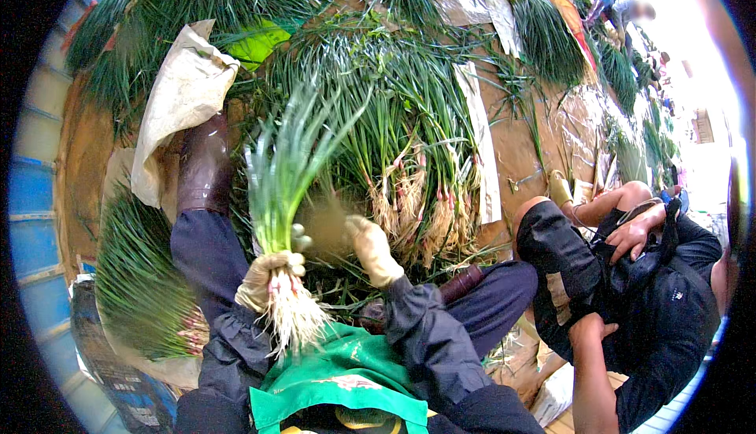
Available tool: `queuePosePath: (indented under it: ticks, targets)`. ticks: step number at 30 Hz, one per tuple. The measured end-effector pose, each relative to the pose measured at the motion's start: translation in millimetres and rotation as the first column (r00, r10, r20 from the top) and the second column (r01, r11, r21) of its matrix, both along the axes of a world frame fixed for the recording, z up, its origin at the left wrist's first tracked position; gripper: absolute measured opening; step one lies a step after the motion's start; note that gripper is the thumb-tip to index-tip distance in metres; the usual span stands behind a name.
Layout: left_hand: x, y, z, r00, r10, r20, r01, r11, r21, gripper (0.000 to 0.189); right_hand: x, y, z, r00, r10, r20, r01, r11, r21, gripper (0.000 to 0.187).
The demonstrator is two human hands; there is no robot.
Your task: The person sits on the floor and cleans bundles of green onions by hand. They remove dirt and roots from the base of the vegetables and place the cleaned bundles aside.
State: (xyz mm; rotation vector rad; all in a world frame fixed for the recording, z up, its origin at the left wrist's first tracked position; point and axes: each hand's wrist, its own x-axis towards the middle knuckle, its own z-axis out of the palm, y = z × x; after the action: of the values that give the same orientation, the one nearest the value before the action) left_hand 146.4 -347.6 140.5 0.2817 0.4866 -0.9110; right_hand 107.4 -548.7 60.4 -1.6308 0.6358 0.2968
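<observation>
My left hand (pixel 258 283), in a pale work glove, grips a bunch of spring onions (pixel 277 197) just above the pinkish bulbs. The white roots hang over my lap and the green leaves fan upward, blurred. My right hand (pixel 372 252), also gloved, is held apart from the bunch, to its right. A brown blur beside its fingers hides whether they hold anything. Beyond both hands lies a large heap of spring onions (pixel 407 109), its roots towards me. A green apron (pixel 348 357) covers my lap.
A person in black (pixel 644 292) sits close on my right. More spring onions (pixel 144 274) lie on a sheet at my left. Cardboard (pixel 520 144) covers the ground, and further bundles (pixel 543 32) lie at the back. A pale cloth (pixel 183 103) drapes over my left boot (pixel 205 168).
</observation>
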Motion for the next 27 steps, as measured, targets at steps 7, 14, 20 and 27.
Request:
queuePosePath:
  ticks: [7, 14, 20, 27]
  targets:
    - [27.4, -55.6, -40.4, 0.988, -0.136, 0.076, 0.096, 0.917, 0.386, 0.035, 30.5, -55.7, 29.8, 0.987, 0.053, 0.153, 0.097, 0.56, -0.823, 0.015]
    - [35.4, -90.0, -74.5, 0.935, -0.291, 0.201, 0.181, 0.883, 0.433, 0.025, -14.6, -1.7, 71.0, 0.991, 0.08, 0.109, -0.038, 0.939, -0.342, 0.015]
    - [0.1, -85.9, -45.8, 0.915, -0.317, 0.248, 0.077, 0.742, 0.666, 0.018, 27.3, 1.3, 25.5, 0.913, -0.401, -0.082, 0.394, 0.807, 0.439, 0.034]
    - [1.7, -43.5, -36.4, 0.927, -0.206, 0.313, -0.12, 0.629, 0.768, 0.019, 27.9, 14.9, -4.4, 0.902, -0.418, 0.111, 0.397, 0.901, 0.174, 0.024]
